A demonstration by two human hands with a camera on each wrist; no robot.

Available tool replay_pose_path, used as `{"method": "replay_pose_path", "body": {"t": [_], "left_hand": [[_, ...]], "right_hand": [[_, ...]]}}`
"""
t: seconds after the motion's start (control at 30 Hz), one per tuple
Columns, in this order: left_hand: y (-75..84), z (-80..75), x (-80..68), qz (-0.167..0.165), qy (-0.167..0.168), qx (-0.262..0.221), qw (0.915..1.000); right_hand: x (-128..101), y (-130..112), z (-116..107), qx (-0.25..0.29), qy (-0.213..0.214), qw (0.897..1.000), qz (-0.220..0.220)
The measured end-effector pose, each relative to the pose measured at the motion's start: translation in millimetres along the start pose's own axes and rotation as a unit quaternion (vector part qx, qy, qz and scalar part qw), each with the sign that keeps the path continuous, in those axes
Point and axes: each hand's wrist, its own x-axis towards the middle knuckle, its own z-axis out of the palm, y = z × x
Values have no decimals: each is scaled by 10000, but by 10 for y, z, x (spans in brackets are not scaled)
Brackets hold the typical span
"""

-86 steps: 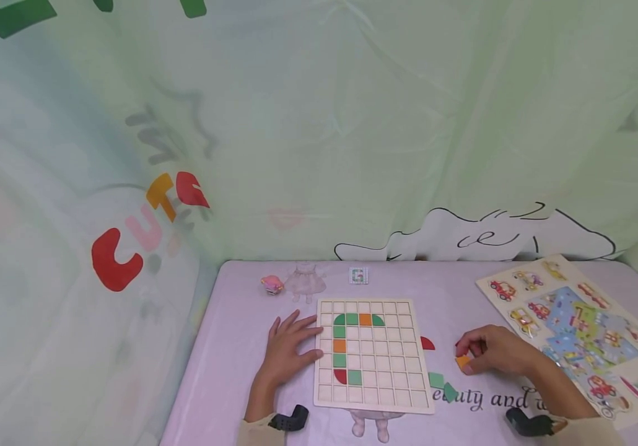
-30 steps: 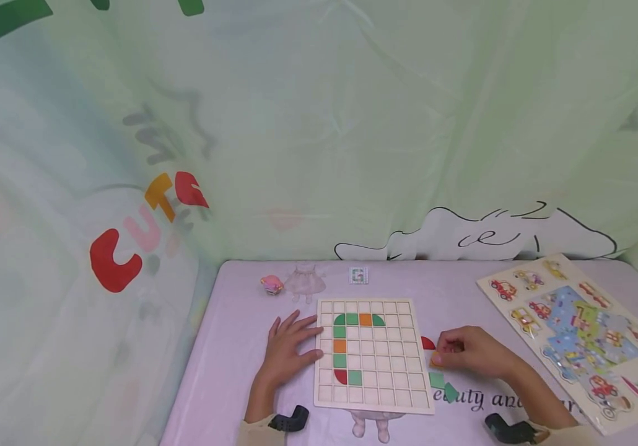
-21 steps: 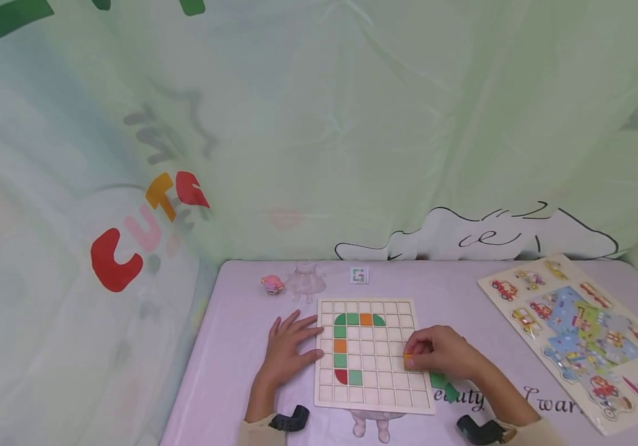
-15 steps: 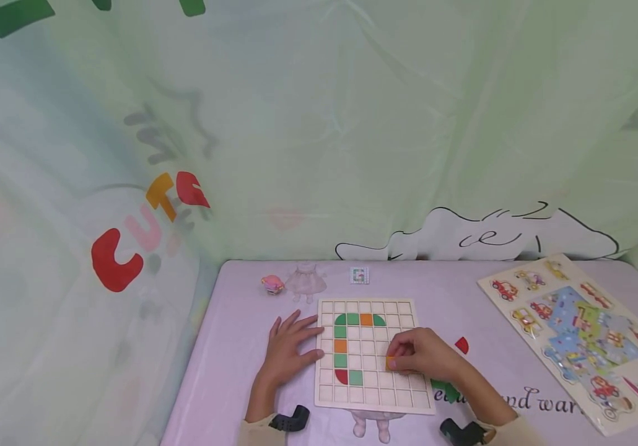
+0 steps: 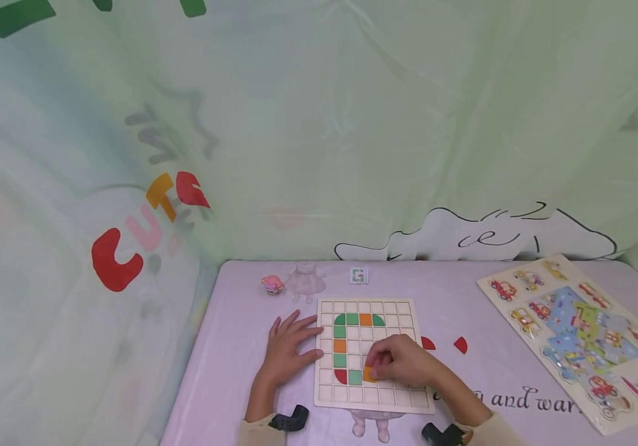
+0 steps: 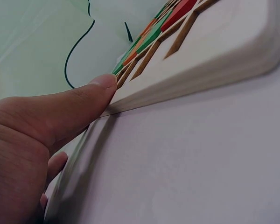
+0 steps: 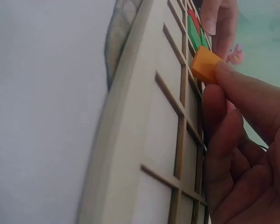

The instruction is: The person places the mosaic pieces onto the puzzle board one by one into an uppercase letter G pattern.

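Note:
A pale wooden grid board (image 5: 391,399) lies on the table. Green, orange and red tiles fill some of its cells in a C-like shape, among them a red quarter-round tile (image 5: 340,376) and a green square tile (image 5: 355,377) in the lower row. My right hand (image 5: 405,361) pinches an orange square tile (image 7: 206,64) between thumb and fingers, just right of that green tile. In the right wrist view the orange tile is tilted over the cells. My left hand (image 5: 291,348) lies with fingers spread at the board's left edge, its thumb (image 6: 91,95) touching the rim.
Two red quarter-round pieces (image 5: 461,345) lie right of the board. A small pattern card (image 5: 359,275) and a pink toy (image 5: 272,284) sit behind it. A vehicle picture puzzle (image 5: 570,334) lies at the far right. A printed curtain (image 5: 319,136) hangs behind the table.
My right hand has carried the orange tile left from beside the board to its lower row. Its arm now covers the loose green pieces, and a red piece shows again. My left hand stays put.

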Motion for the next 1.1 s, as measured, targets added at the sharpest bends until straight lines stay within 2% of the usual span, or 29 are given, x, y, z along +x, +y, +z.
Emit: {"method": "replay_pose_path", "body": {"t": [0.2, 0.5, 0.63, 0.87, 1.1], "left_hand": [[-7, -2, -1, 2, 0, -22, 10000], [-2, -1, 2, -173, -141, -29, 9997], [-15, 5, 2, -118, -108, -47, 9999], [-51, 31, 1, 167, 153, -55, 9997], [-60, 30, -3, 65, 3, -137, 9999]], "right_hand": [[28, -20, 53, -70, 16, 9998, 185], [34, -47, 64, -127, 22, 9993, 353], [43, -49, 64, -48, 29, 9993, 379], [56, -22, 63, -26, 67, 9993, 363], [55, -30, 88, -14, 149, 9984, 541]]}}
